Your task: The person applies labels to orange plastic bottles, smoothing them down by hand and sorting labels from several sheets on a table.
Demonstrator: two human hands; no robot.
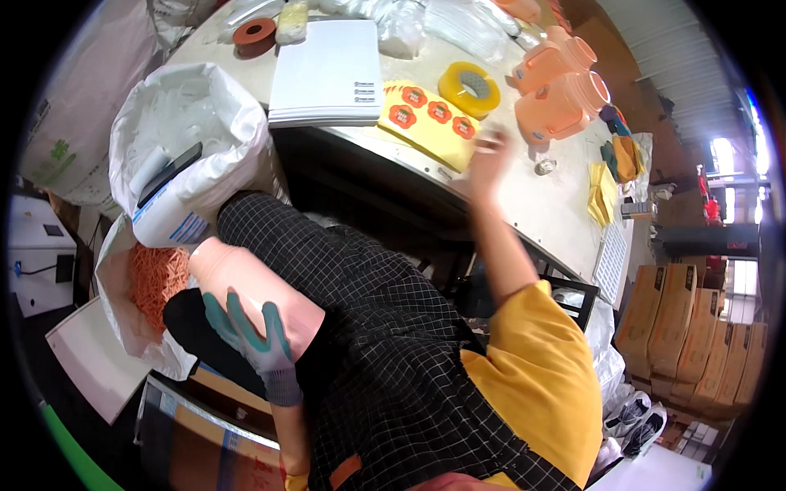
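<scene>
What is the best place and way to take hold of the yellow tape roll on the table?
Likely grip the near wall of the yellow tape roll, coming from above on the person's side, fingers in the hole, thumb outside. It lies flat with its open hole facing up, and the right hand is near that side.

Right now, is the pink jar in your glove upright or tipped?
Tipped: the pink jar points sideways in the left hand, long side showing.
</scene>
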